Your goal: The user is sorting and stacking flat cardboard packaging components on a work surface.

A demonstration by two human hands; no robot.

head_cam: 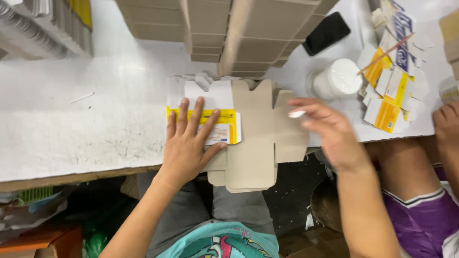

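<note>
We press our left hand flat, fingers spread, on the folded yellow-and-white carton, which lies at the near edge of the white surface atop a stack of brown carton blanks. At three o'clock from it, our right hand hovers half-open with white glue on a fingertip; the glue tub stands at one o'clock.

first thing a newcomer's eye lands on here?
The stack of flat carton blanks at the table's front edge, centre frame, with the left hand pressing flat on its folded yellow-and-white flap. Just right of it, the right hand hovers, blurred, with a white dab on a fingertip. A white glue pot sits behind it.
</note>
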